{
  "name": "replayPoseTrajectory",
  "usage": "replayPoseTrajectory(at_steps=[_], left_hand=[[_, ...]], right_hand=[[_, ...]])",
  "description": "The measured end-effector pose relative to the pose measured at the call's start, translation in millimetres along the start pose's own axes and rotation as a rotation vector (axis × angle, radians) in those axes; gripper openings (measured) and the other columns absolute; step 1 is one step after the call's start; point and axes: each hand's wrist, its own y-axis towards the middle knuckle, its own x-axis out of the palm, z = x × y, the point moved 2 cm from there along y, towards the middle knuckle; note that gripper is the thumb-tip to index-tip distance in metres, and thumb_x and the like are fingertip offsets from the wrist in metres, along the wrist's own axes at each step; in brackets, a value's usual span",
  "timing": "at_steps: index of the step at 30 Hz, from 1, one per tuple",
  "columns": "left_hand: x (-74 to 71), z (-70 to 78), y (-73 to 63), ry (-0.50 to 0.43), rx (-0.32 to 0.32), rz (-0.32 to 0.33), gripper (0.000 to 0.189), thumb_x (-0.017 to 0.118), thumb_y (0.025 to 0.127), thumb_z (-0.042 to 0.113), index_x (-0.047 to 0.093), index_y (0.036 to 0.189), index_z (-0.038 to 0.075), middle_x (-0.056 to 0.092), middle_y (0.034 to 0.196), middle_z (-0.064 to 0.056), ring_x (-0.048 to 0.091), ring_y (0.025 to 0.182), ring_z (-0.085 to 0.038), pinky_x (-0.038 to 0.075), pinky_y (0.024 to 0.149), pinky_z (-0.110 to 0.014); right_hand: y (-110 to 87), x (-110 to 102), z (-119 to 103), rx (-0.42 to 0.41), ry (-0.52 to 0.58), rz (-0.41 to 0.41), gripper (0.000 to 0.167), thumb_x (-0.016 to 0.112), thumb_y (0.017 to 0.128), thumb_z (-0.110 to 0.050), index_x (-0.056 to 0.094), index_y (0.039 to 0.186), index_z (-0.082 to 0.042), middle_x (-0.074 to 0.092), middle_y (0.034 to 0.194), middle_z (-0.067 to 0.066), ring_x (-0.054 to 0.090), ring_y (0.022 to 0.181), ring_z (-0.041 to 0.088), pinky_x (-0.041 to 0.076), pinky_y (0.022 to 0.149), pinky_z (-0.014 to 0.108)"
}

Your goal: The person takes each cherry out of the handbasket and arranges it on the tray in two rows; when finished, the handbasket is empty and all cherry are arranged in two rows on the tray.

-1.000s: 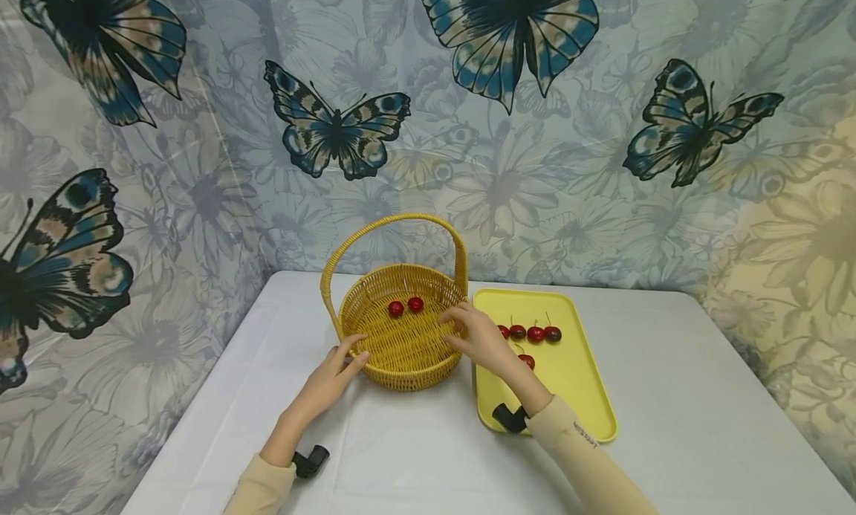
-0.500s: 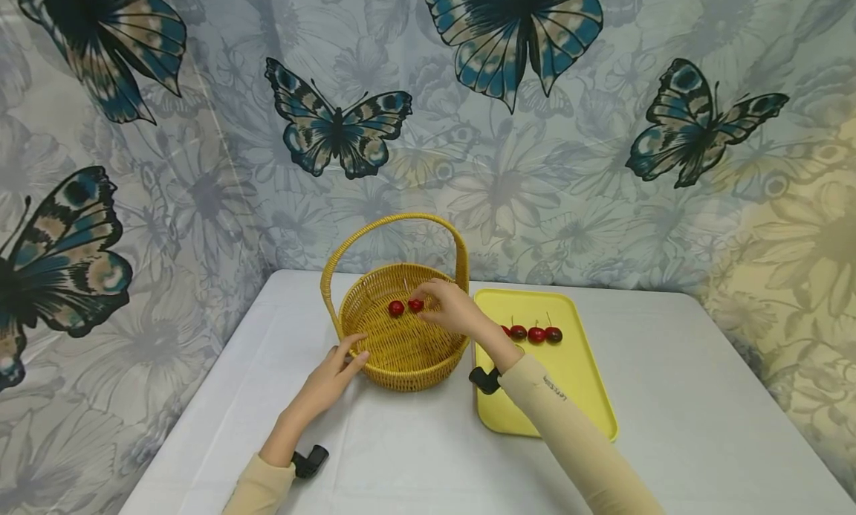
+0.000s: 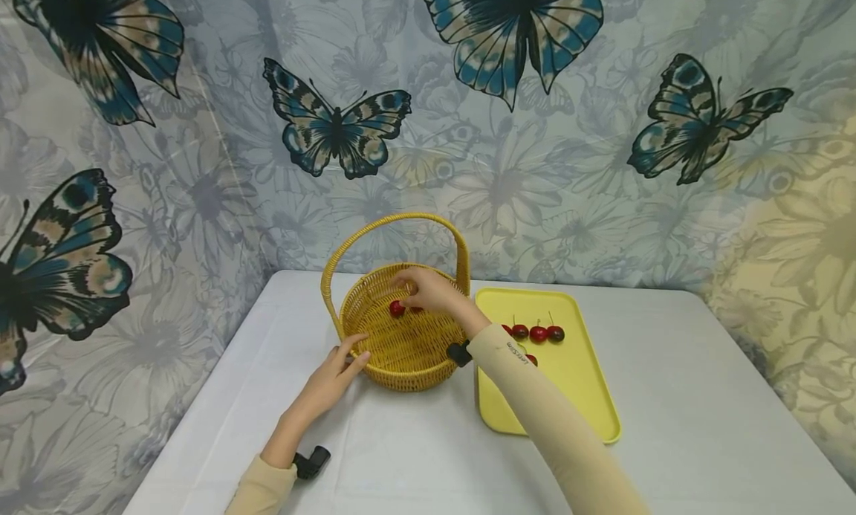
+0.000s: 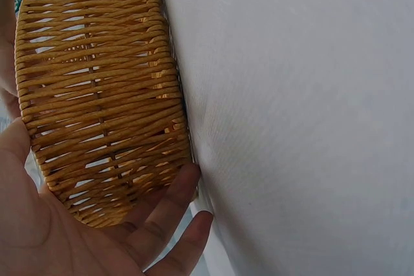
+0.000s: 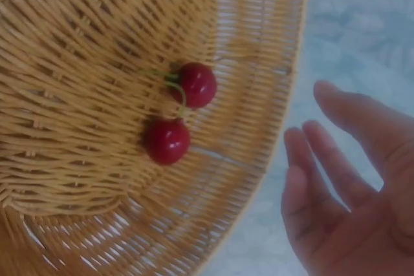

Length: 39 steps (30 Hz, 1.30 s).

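Observation:
A yellow woven basket [image 3: 401, 351] with a tall arched handle [image 3: 406, 216] stands on the white table. Two red cherries lie inside toward its back; in the right wrist view, the upper cherry [image 5: 196, 85] and lower cherry [image 5: 167, 141] sit close together, their stems crossing. Beside the basket's front left, my left hand [image 3: 332, 377] touches it, thumb [image 4: 14, 139] at the rim and relaxed fingers along the woven side. Over the basket, my right hand [image 3: 431, 290] overlaps one cherry in the head view. Its thumb and fingers are apart, with nothing between them.
Right of the basket lies a yellow tray [image 3: 568, 392] with several cherries, among them a bright red cherry [image 3: 538, 334] in a row. My right sleeve [image 3: 535, 396] crosses the tray and hides part of it. A butterfly-print cloth [image 3: 508, 195] hangs behind the table.
My right hand has moved left, from the basket's right rim to over the cherries inside. The left hand stays at the basket's side, and the basket has not moved.

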Motion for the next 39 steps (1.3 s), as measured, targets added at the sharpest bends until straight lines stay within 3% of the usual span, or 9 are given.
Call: replayPoseTrajectory(at_steps=[4,8,12,22,26,31,39], left_hand=[[0.0,-0.9,0.2,0.001,-0.003,-0.006,0.053,0.037,0.092,0.060,0.034,0.140,0.038,0.050,0.119,-0.011,0.056,0.103,-0.024,0.047,0.077,-0.047],[-0.2,-0.8,0.1,0.004,-0.004,-0.006,0.051,0.037,0.092,0.060,0.034,0.139,0.040,0.050,0.117,-0.009,0.056,0.102,-0.023,0.047,0.077,-0.045],[-1.7,-0.4,-0.9,0.004,-0.001,0.000,0.049,0.038,0.093,0.059,0.034,0.138,0.041,0.051,0.116,-0.009,0.057,0.100,-0.022,0.047,0.075,-0.043],[-1.7,1.6,-1.2,-0.006,0.000,-0.005,0.050,0.038,0.092,0.059,0.035,0.138,0.039,0.050,0.119,-0.010,0.057,0.099,-0.022,0.047,0.075,-0.041],[0.8,1.9,-0.3,-0.002,-0.003,-0.004,0.049,0.038,0.093,0.058,0.034,0.139,0.039,0.049,0.123,-0.011,0.057,0.101,-0.023,0.047,0.076,-0.043],[0.8,2.0,-0.1,-0.002,-0.011,-0.005,0.046,0.040,0.094,0.055,0.034,0.138,0.041,0.049,0.121,-0.010,0.057,0.100,-0.022,0.047,0.074,-0.042],[-0.1,2.2,-0.8,-0.001,-0.008,-0.001,0.051,0.038,0.093,0.057,0.034,0.140,0.037,0.050,0.120,-0.010,0.057,0.100,-0.022,0.047,0.076,-0.043]], right_hand=[[9.3,3.7,6.7,0.018,0.029,-0.056,0.041,0.064,0.087,-0.005,0.057,0.127,-0.011,0.057,0.123,0.011,0.060,0.089,0.021,0.050,0.075,0.033],[16.2,7.4,15.2,0.052,0.046,-0.098,0.042,0.064,0.087,-0.004,0.056,0.127,-0.010,0.055,0.126,0.014,0.056,0.108,0.031,0.048,0.085,0.039],[22.9,11.9,22.2,0.094,0.042,-0.137,0.041,0.063,0.086,-0.003,0.056,0.127,-0.009,0.054,0.128,0.013,0.049,0.120,0.032,0.045,0.092,0.041],[35.1,26.7,39.6,0.152,0.025,-0.187,0.040,0.064,0.086,-0.004,0.058,0.126,-0.011,0.055,0.128,0.011,0.050,0.118,0.027,0.046,0.090,0.037],[35.7,30.9,46.6,0.129,0.035,-0.211,0.040,0.065,0.086,-0.004,0.058,0.125,-0.008,0.058,0.123,0.013,0.053,0.115,0.027,0.048,0.087,0.035],[35.1,34.5,45.6,0.103,0.043,-0.215,0.040,0.065,0.086,-0.006,0.057,0.126,-0.004,0.059,0.122,0.014,0.054,0.113,0.028,0.048,0.089,0.035],[38.9,41.5,44.4,0.155,-0.035,-0.206,0.032,0.066,0.086,-0.008,0.063,0.118,-0.009,0.061,0.119,0.009,0.056,0.110,0.024,0.047,0.090,0.034]])
